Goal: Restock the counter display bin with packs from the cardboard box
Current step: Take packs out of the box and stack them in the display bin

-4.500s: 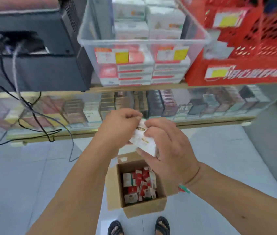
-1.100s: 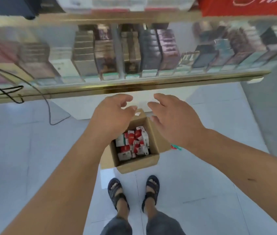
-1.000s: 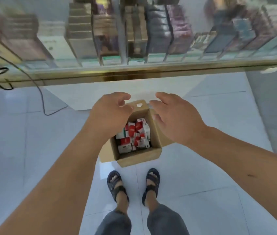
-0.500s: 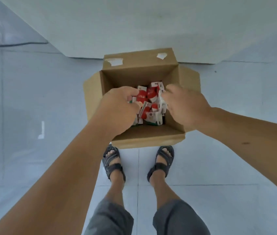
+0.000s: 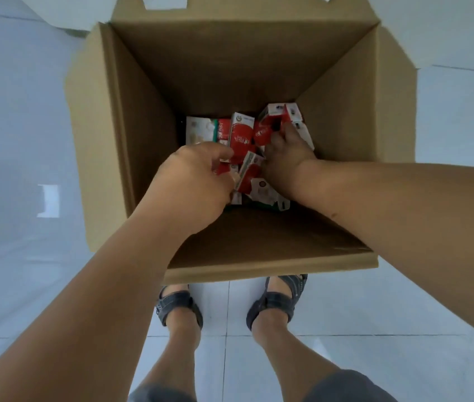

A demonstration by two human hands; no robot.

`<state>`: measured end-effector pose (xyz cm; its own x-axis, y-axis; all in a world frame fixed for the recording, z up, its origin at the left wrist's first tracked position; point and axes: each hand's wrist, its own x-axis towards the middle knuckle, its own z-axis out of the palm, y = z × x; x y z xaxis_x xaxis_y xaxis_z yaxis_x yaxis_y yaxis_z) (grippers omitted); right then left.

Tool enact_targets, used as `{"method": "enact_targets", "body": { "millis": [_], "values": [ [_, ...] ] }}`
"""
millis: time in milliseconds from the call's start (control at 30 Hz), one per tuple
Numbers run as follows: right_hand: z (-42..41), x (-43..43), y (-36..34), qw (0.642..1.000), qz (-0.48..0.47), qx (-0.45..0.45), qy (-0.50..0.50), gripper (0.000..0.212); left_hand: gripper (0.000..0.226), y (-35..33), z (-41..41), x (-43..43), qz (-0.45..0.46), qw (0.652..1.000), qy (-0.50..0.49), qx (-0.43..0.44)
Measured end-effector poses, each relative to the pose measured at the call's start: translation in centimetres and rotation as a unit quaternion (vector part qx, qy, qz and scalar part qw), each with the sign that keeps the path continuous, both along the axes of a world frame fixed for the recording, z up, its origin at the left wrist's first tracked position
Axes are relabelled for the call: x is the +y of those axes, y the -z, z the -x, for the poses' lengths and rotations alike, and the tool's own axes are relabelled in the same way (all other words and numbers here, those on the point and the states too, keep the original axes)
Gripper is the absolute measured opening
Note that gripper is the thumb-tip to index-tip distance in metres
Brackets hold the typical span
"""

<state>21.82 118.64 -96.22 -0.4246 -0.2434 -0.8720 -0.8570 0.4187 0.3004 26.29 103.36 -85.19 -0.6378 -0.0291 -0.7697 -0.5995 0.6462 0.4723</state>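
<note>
The cardboard box (image 5: 230, 68) stands open on the pale tiled floor (image 5: 21, 117) and fills the upper and middle part of the frame. Its flaps are folded outward on all four sides. The red and white packs (image 5: 241, 134) lie in a loose heap at the bottom of the box, in the centre of the frame. Some are upright and some are tilted against one another.

Both arms reach down into the box from the lower corners of the frame. The left hand (image 5: 192, 184) is at centre left, over the near side of the heap. Its fingers (image 5: 230, 177) and thumb are curled and clamped on one slanted pack (image 5: 248, 169), which is still down among the others.

The right hand (image 5: 285, 162) is just beside it at centre right, deeper in the box. Its fingers (image 5: 288, 132) are pushed in among the packs at the far right of the heap and touch at least one of them. Most of the fingers are hidden, so whether they grip anything cannot be told.

Below the box, in the lower middle of the frame, two feet in dark sandals (image 5: 179, 303) stand on the tiles, toes just beside the near flap.
</note>
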Motion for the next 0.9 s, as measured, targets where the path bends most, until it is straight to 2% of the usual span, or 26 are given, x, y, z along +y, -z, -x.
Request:
{"method": "enact_targets", "body": {
  "millis": [133,267,367,467,533,667,800,900],
  "values": [
    [0.2,0.2,2.8,0.997,-0.075,0.008,-0.020,0.087,0.044,1.4,-0.2,-0.2,-0.018,1.000,-0.016,-0.013],
    [0.1,0.2,2.1,0.997,-0.080,0.008,-0.013,0.087,0.042,1.4,-0.4,-0.3,-0.032,0.999,-0.035,-0.014],
    [-0.2,0.2,-0.5,0.999,-0.044,0.023,0.015,0.083,0.042,0.4,-0.5,-0.2,-0.035,0.999,-0.030,-0.002],
    [-0.7,0.3,-4.6,0.989,0.069,0.040,0.126,0.081,0.043,-1.9,-0.4,0.0,-0.037,0.999,-0.022,0.006],
    [-1.5,0.6,-7.7,0.957,0.188,0.065,0.209,0.083,0.043,-4.1,-0.4,0.1,-0.031,0.999,-0.017,0.024],
    [-3.7,1.6,-14.4,0.863,0.379,0.151,0.299,0.099,0.040,-9.1,-0.1,0.2,-0.029,0.996,-0.028,0.081],
    [-5.0,1.6,-22.5,0.780,0.499,0.212,0.313,0.098,0.042,-15.3,0.5,0.7,-0.063,0.991,-0.055,0.107],
    [-5.6,1.4,-28.8,0.738,0.551,0.245,0.304,0.099,0.045,-20.6,1.0,1.2,-0.127,0.983,-0.080,0.104]
  ]
}}
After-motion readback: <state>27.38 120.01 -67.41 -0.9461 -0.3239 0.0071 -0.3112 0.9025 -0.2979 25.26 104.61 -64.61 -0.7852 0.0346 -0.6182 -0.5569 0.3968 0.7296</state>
